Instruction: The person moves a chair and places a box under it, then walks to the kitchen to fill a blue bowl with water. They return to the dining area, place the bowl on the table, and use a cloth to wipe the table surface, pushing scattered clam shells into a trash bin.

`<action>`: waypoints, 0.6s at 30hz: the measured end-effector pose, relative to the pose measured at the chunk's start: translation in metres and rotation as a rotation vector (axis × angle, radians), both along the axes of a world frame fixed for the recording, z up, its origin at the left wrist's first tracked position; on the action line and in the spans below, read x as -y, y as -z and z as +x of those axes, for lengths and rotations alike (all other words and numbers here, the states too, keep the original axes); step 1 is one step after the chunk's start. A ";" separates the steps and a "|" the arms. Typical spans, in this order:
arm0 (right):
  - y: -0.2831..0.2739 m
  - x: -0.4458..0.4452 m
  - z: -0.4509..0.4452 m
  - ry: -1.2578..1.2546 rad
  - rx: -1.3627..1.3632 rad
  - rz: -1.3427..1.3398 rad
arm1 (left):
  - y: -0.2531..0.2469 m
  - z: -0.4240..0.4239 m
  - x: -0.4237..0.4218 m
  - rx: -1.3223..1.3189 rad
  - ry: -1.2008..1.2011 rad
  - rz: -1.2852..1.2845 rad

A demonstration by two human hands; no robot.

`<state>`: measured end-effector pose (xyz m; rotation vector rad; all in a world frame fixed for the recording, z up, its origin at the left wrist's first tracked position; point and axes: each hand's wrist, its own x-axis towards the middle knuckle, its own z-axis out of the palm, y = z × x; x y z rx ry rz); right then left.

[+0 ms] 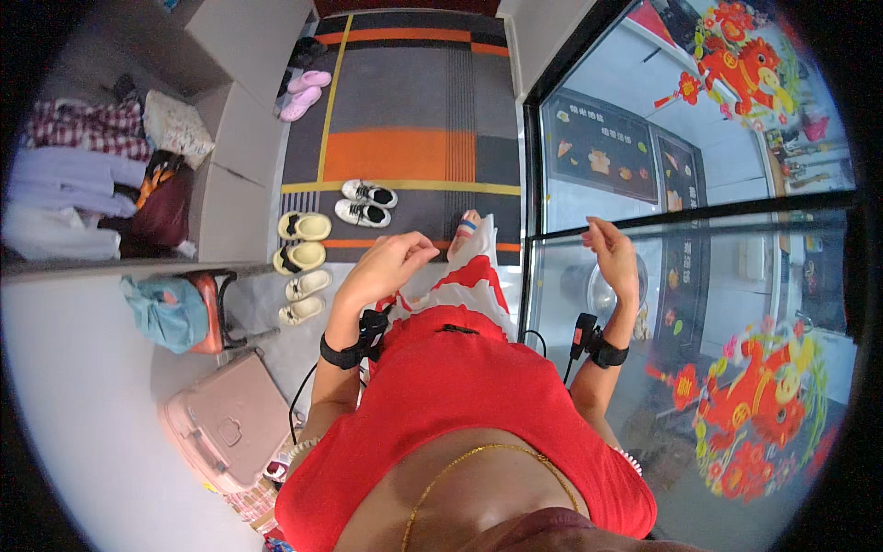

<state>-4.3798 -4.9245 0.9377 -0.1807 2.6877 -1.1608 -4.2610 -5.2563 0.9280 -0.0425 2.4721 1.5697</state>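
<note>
My left hand (393, 265) hangs in the air in front of my body with its fingers loosely bent and nothing seen in it. To the right, my right hand (612, 255) is raised near the black-framed glass door (586, 331), its fingers curled loosely; whether it touches the frame cannot be told. Each wrist wears a black strap with a small device and a cable. Beyond my left hand, black-and-white sneakers (363, 212) rest on the striped floor mat (400, 90). One foot in a sandal (465, 231) shows at the mat's near edge.
Yellow clogs (303, 226), cream shoes (308, 284) and pink clogs (301, 102) line the left side. Further left are an open cabinet (214, 186) with clothes, a chair holding a blue bag (165, 314), and a pink suitcase (227, 421). Red horse decorations (748, 407) are on the glass.
</note>
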 end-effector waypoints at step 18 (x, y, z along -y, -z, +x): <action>-0.056 -0.002 -0.466 0.163 -0.601 0.018 | -0.026 -0.413 -0.017 0.073 0.191 -0.090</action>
